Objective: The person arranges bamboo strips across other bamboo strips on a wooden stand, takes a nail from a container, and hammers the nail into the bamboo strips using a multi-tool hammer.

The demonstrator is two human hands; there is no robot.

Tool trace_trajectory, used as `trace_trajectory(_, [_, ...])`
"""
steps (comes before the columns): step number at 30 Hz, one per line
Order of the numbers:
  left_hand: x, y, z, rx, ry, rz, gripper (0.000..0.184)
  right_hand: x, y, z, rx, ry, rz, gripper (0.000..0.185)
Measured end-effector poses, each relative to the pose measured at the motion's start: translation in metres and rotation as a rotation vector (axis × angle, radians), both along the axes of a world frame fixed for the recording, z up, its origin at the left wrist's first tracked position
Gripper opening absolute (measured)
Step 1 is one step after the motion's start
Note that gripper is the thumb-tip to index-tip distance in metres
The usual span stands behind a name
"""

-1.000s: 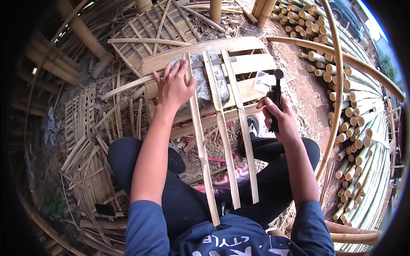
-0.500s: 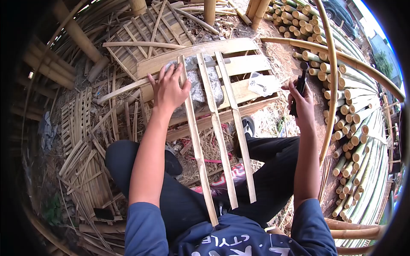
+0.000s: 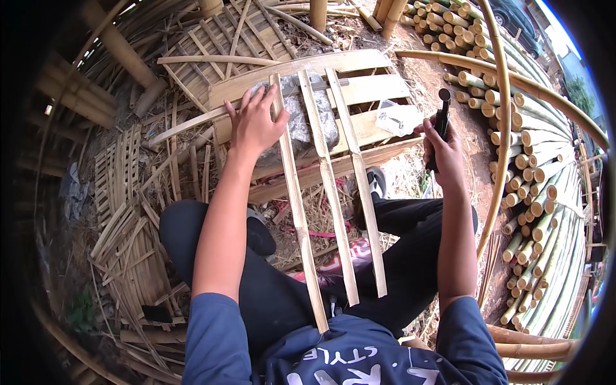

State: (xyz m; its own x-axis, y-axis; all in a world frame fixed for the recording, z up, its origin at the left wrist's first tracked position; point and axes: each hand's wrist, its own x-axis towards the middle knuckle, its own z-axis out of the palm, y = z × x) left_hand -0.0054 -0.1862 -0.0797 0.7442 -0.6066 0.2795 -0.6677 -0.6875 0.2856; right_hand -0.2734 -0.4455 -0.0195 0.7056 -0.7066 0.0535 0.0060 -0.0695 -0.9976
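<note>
Three long bamboo strips (image 3: 332, 192) lie side by side, running from a low wooden bench (image 3: 375, 90) towards my lap. Their far ends rest on a thin flat crosspiece (image 3: 343, 83) over a grey stone block (image 3: 324, 125), which looks wrapped in clear plastic. My left hand (image 3: 253, 128) lies spread over the block's left side, its thumb across the leftmost strip. Off the bench's right side, my right hand (image 3: 444, 153) is closed around the handle of a black hammer (image 3: 442, 119), its round head pointing up. The fingers partly hide the handle.
A clear plastic bag (image 3: 399, 119) lies on the bench's right end. Cut bamboo poles (image 3: 532, 160) are stacked at right, behind a curved pole (image 3: 502, 128). Slatted bamboo panels (image 3: 205, 42) lie beyond the bench, and loose strips (image 3: 138, 250) cover the left ground.
My right hand has shifted slightly left with the hammer, which has tilted a little. The left hand and strips keep their place; the whole view has shifted slightly.
</note>
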Motion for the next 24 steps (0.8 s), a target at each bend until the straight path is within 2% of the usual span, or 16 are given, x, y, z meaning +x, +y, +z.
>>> trace_trajectory(7, [0.001,-0.001,0.0,-0.011,0.014,-0.004,0.071,-0.002,0.0,0.0,0.044,-0.028,0.011,0.02])
trace_trajectory(11, [-0.001,-0.003,-0.001,-0.316,-0.18,-0.087,0.067,-0.002,0.005,0.001,-0.022,0.014,0.049,0.022])
trace_trajectory(16, [-0.043,-0.013,0.052,-0.631,-0.205,-0.328,0.063,0.003,0.039,0.023,0.063,0.11,0.176,0.021])
trace_trajectory(20, [-0.094,-0.008,0.073,-0.446,-0.146,-0.404,0.068,0.011,0.074,0.047,0.064,0.077,0.315,0.02])
trace_trajectory(24, [-0.116,0.011,0.084,-0.451,0.044,-0.416,0.054,0.009,0.098,0.071,-0.076,0.175,0.45,0.027])
